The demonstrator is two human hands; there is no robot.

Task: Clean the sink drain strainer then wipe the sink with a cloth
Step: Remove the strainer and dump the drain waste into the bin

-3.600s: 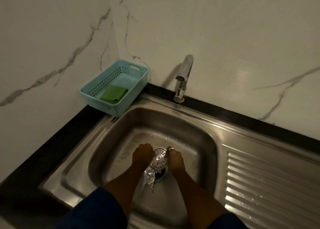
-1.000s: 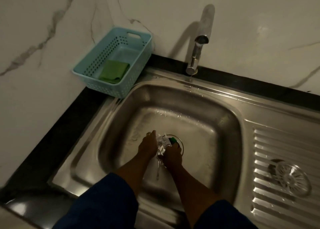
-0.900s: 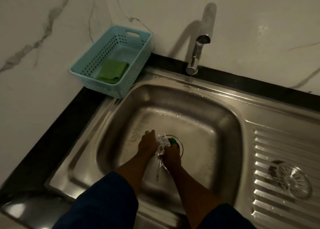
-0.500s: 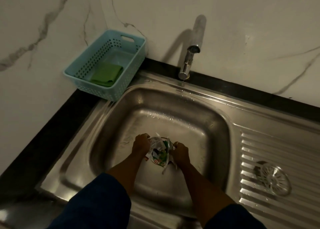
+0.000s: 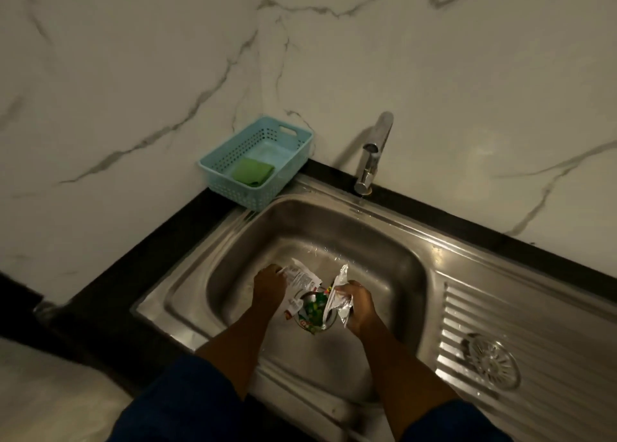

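Both hands are down in the steel sink [image 5: 394, 268], holding crumpled foil wrappers [image 5: 309, 304] over the drain opening. My left hand [image 5: 268, 288] grips a white printed piece at its left edge. My right hand [image 5: 355, 303] grips a silvery piece on the right. Green and white wrapper scraps hang between them and hide most of the drain. The round metal strainer [image 5: 493, 361] lies on the ribbed draining board to the right. A folded green cloth [image 5: 252, 172] lies in the light blue basket [image 5: 230, 189] at the sink's back left corner.
A chrome tap [image 5: 372, 154] stands at the sink's back rim. Marble walls close off the back and left. A black counter strip [image 5: 160, 241] runs along the left of the sink. The ribbed draining board [image 5: 534, 324] is wet.
The strainer went from my hands above the drain onto the draining board. My hands lifted wrappers from the drain and have now spread them apart. The camera has pulled back.
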